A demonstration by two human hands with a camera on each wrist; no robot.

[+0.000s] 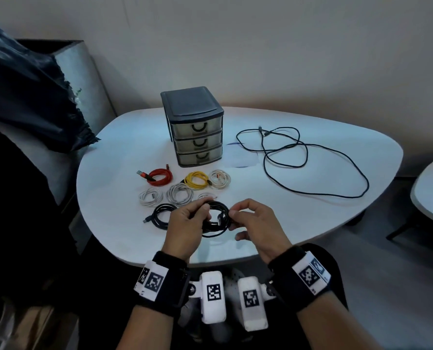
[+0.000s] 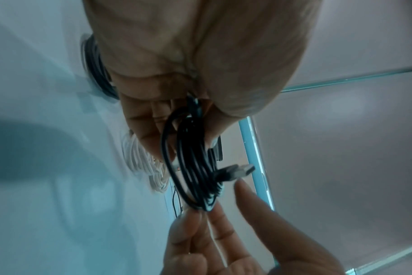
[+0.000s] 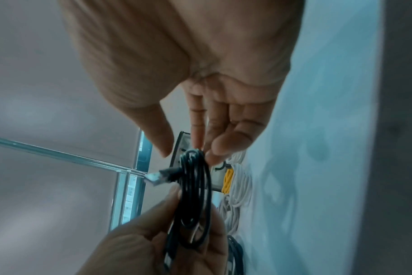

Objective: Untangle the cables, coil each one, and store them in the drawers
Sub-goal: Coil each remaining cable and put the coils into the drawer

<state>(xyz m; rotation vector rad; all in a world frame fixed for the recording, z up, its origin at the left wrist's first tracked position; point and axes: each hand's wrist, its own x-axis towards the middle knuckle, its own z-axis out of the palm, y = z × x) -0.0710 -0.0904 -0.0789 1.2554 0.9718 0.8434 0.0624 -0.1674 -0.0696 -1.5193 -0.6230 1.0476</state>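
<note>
Both hands hold a black coiled cable (image 1: pixel 216 218) just above the near edge of the white table (image 1: pixel 311 218): the left hand (image 1: pixel 187 223) grips its left side with curled fingers, the right hand (image 1: pixel 256 223) pinches its right side. The closed drawer unit (image 1: pixel 194 127) stands farther back, with finished coils between.

Tabletop (image 1: pixel 311 223): white. Drawer unit (image 1: pixel 194 127): dark grey frame, translucent drawers, black handles. Coils: one red (image 1: pixel 160 177), one yellow (image 1: pixel 197 180), black one (image 1: pixel 216 218) in my hands. My wristbands (image 1: pixel 165 281): black, black-and-white square codes.
</note>
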